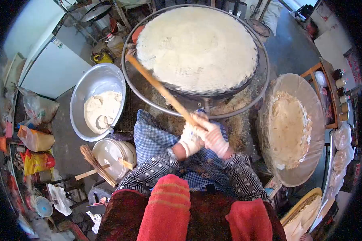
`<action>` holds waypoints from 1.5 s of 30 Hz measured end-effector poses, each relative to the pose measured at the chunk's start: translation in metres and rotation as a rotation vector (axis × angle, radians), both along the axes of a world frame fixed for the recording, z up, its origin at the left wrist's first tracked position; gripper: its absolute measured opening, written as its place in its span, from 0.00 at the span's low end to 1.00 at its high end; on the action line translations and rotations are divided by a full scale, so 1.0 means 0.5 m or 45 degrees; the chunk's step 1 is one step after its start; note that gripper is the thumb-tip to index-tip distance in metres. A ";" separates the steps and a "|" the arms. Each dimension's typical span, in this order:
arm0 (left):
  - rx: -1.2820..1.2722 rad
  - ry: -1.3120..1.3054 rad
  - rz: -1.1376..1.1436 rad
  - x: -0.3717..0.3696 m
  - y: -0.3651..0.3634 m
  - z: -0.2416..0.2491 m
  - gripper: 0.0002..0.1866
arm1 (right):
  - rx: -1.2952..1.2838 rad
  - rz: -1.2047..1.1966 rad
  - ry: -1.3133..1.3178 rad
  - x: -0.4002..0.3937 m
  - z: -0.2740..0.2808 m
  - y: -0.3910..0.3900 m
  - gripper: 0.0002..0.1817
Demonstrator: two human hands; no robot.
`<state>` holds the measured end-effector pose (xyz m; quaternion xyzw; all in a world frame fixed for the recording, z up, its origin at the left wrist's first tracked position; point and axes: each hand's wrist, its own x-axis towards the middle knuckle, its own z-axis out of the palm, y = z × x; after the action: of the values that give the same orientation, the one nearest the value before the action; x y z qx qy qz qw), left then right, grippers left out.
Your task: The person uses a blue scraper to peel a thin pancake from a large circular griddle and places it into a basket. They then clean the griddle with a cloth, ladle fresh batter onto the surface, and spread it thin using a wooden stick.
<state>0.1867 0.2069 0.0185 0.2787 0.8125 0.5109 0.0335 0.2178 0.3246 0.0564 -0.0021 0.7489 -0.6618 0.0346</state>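
Observation:
A long wooden stick slants from my lap up to the left rim of a big round griddle. My left hand, in a whitish glove, is closed around its near end. My right hand, gloved too, is closed on the same end, pressed against the left one. A pale sheet of batter covers nearly the whole griddle top, with a dark ragged edge along the front. Around the griddle runs a metal ring, and the stick crosses over it.
To the left, a metal basin holds pale batter and a ladle. Below it stands a white bucket with a straw brush across its rim. On the right, a large lined basket holds pale brown flatbread.

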 end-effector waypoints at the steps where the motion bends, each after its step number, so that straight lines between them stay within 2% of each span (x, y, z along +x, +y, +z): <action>1: -0.501 0.452 -0.265 0.029 -0.018 0.044 0.29 | -0.041 -0.046 -0.136 0.021 0.028 0.006 0.23; 2: -0.330 0.419 -0.240 0.053 -0.045 0.035 0.32 | -0.090 -0.108 -0.318 0.053 0.069 0.031 0.23; 3: -0.331 0.400 -0.144 0.052 -0.062 0.057 0.35 | -0.143 -0.181 -0.498 0.083 0.121 0.054 0.23; 5: -0.357 0.481 -0.052 0.029 -0.089 0.112 0.40 | 0.006 -0.261 -0.395 0.164 0.115 0.117 0.23; 6: -0.372 0.590 -0.017 0.002 -0.084 0.134 0.40 | 0.229 -0.234 -0.070 0.223 0.069 0.144 0.24; 8: -0.471 0.788 -0.150 -0.071 -0.044 0.186 0.41 | 0.284 -0.252 -0.148 0.334 0.065 0.149 0.24; 10: -0.465 0.813 -0.355 -0.133 0.027 0.242 0.45 | 0.118 -0.473 -0.549 0.365 0.158 0.123 0.25; 12: -0.325 1.022 -0.482 -0.200 0.119 0.229 0.49 | 0.017 -0.758 -0.581 0.371 0.173 0.096 0.25; 13: -0.337 1.064 -0.539 -0.232 0.172 0.222 0.50 | 0.023 -0.762 -0.578 0.360 0.171 0.086 0.25; 14: -0.348 1.107 -0.595 -0.262 0.225 0.211 0.51 | -0.137 -0.854 -0.547 0.339 0.166 0.077 0.26; 16: -0.624 1.102 -0.737 -0.329 0.307 0.145 0.51 | -0.290 -0.940 -0.497 0.280 0.165 0.074 0.26; 17: -0.977 0.986 -0.787 -0.356 0.322 0.151 0.49 | -0.453 -0.832 -0.541 0.242 0.168 0.079 0.27; 18: -0.809 1.090 -0.652 -0.398 0.325 0.117 0.45 | -0.611 -0.717 -0.585 0.204 0.170 0.089 0.27; 20: -1.172 0.909 -0.814 -0.488 0.309 0.155 0.40 | -0.634 -0.681 -0.561 0.127 0.157 0.109 0.30; 22: -0.993 0.993 -0.662 -0.550 0.227 0.145 0.37 | -0.689 -0.456 -0.576 0.062 0.148 0.124 0.31; 25: -1.125 0.893 -0.561 -0.609 0.132 0.152 0.39 | -0.654 -0.351 -0.579 -0.026 0.153 0.107 0.29; 26: -1.053 0.931 -0.436 -0.629 0.096 0.130 0.40 | -0.578 -0.255 -0.553 -0.050 0.151 0.100 0.28; 27: -0.980 0.966 -0.309 -0.646 0.059 0.114 0.42 | -0.644 -0.236 -0.555 -0.070 0.134 0.088 0.27; 29: -1.180 0.830 -0.291 -0.636 -0.016 0.150 0.45 | -0.623 -0.183 -0.563 -0.092 0.110 0.056 0.27; 30: -1.176 0.832 -0.265 -0.644 -0.061 0.138 0.46 | -0.606 -0.134 -0.564 -0.101 0.105 0.033 0.26; 31: -1.174 0.835 -0.240 -0.650 -0.109 0.127 0.47 | -0.525 -0.139 -0.589 -0.111 0.117 0.006 0.25; 32: -1.120 0.808 -0.173 -0.634 -0.164 0.125 0.48 | -0.469 -0.036 -0.464 -0.108 0.061 -0.010 0.26; 34: -1.007 0.754 -0.105 -0.580 -0.263 0.137 0.49 | -0.357 -0.043 -0.702 -0.106 0.088 -0.060 0.27; 36: -1.029 0.734 -0.026 -0.520 -0.342 0.141 0.47 | -0.268 -0.011 -0.714 -0.088 0.078 -0.077 0.26; 38: -0.969 0.570 0.099 -0.443 -0.396 0.151 0.43 | 0.052 0.046 -0.357 -0.058 0.021 -0.074 0.26; 40: -0.926 0.669 0.282 -0.388 -0.447 0.117 0.39 | 0.422 -0.009 0.044 -0.022 0.029 -0.024 0.26; 41: -1.066 0.694 0.272 -0.367 -0.458 0.113 0.38 | 0.768 -0.056 0.148 -0.006 0.011 0.021 0.26; 42: -1.190 0.666 0.259 -0.349 -0.453 0.119 0.39 | 0.987 -0.071 0.116 0.004 0.020 0.073 0.25; 43: -1.213 0.658 0.169 -0.341 -0.453 0.096 0.39 | 1.293 -0.058 -0.087 0.014 0.011 0.137 0.23; 44: -1.233 0.658 0.084 -0.339 -0.452 0.078 0.39 | 1.450 -0.125 -0.113 0.027 -0.004 0.203 0.22; 45: -1.178 0.623 0.096 -0.329 -0.423 0.079 0.39 | 1.411 -0.297 0.070 0.043 -0.017 0.263 0.21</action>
<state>0.0222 -0.0046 0.0578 0.3164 0.9468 0.0197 -0.0561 0.2394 0.4560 0.0478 0.0818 0.9802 -0.1690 -0.0623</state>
